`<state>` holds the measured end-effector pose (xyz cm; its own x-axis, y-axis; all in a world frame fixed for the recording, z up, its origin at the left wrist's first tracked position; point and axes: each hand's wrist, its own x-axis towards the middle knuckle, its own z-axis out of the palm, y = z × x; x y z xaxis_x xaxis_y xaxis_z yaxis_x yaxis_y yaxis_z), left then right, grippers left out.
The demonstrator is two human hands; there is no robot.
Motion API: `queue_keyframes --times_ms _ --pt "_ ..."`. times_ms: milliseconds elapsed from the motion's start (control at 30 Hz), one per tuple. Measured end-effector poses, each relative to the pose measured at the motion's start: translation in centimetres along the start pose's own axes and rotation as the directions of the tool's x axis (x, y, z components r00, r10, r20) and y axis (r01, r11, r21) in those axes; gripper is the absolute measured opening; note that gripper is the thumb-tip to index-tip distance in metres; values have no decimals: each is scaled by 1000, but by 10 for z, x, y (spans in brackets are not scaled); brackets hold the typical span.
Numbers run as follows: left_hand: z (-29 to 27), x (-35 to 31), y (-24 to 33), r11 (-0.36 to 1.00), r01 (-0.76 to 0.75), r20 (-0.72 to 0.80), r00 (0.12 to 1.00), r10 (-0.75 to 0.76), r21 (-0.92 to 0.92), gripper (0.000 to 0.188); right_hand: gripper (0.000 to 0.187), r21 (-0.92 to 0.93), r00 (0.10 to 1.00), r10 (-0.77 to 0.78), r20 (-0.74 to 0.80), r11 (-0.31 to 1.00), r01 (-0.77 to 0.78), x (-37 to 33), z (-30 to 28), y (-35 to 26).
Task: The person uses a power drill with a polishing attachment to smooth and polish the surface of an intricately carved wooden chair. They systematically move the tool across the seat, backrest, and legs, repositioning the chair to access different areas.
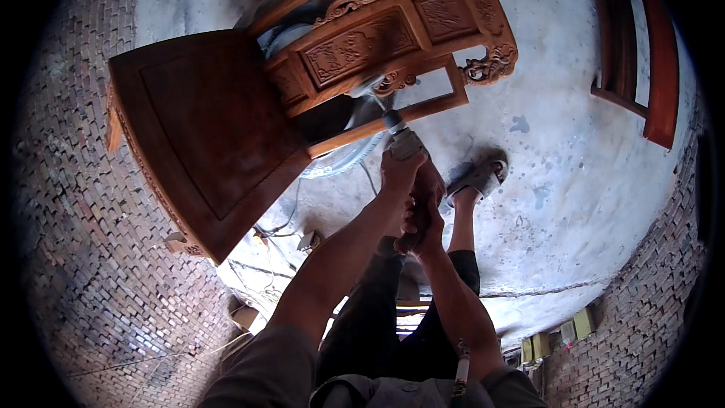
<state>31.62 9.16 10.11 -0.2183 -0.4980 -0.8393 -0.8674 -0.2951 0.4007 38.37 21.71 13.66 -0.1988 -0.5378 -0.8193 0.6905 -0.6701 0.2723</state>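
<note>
Both hands grip a power drill [408, 143] with a grey front and a dark chuck. My left hand [399, 172] is wrapped round the body behind the chuck, and my right hand [424, 228] closes round the rear handle. A pale, blurred attachment [368, 89] at the drill's tip is at the lower carved edge of a chair's back. The reddish-brown wooden chair [211, 117] lies tipped over, its broad seat to the left. Its carved backrest panel [359, 49] stretches to the upper right. Whether the tip touches the wood cannot be made out.
Under the chair back sits a round pale-rimmed support [340, 165], partly hidden. Cords [291, 211] run over the concrete floor [563, 196] near my left forearm. Another dark wooden piece [661, 68] stands at the far right. Brick surfaces [83, 257] border both sides. My sandalled foot [477, 181] is right of the drill.
</note>
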Motion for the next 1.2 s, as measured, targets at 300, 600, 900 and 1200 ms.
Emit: queue_keyframes --times_ms 300,600,900,1200 --pt "-12 -10 -3 997 1 -67 998 4 79 67 53 24 999 34 29 999 -34 2 -24 14" --pt "42 -22 27 989 -14 81 997 3 146 74 53 -112 977 -214 18 970 215 -8 -7 -36" --pt "13 -11 -36 980 0 33 999 7 -198 64 54 -8 999 -27 16 1000 27 -10 -38 -5" --pt "42 -1 -1 998 -43 61 997 46 -47 62 54 -188 983 -184 -17 966 178 -7 1 -40"
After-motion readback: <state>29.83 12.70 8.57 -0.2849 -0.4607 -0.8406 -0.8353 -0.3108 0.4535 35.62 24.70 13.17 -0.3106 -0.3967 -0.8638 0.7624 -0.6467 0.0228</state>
